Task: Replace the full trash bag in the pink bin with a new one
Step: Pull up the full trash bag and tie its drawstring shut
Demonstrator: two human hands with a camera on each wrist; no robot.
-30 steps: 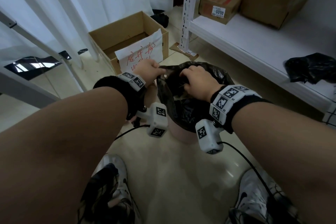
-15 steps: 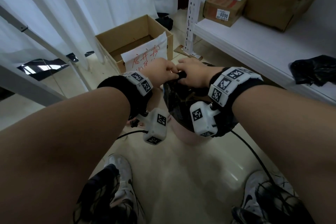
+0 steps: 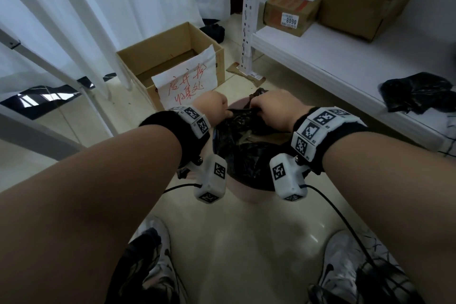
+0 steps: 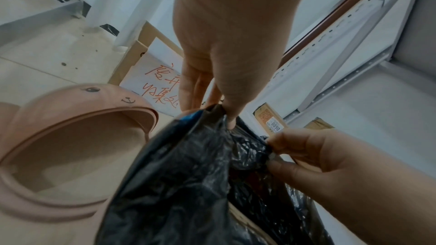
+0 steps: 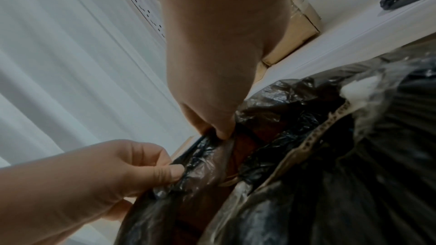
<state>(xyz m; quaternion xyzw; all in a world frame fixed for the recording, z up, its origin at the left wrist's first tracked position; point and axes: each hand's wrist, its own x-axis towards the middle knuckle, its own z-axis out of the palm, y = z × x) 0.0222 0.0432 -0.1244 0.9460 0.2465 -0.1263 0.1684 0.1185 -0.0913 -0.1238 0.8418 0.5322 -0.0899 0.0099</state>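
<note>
While one black trash bag (image 3: 243,153) fills one pink bin (image 4: 70,148), both hands' fingers (image 4: 230,118) pinch its rim.

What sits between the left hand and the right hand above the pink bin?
Only a bunched fold of the black plastic trash bag, pinched by left hand and right hand; clearest in the left wrist view.

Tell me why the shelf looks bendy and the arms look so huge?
Head view: the wide lens bows the white metal shelf and swells the near forearms. Left wrist view: the crinkly black plastic trash bag shows glare. Right wrist view: dim and soft.
</note>
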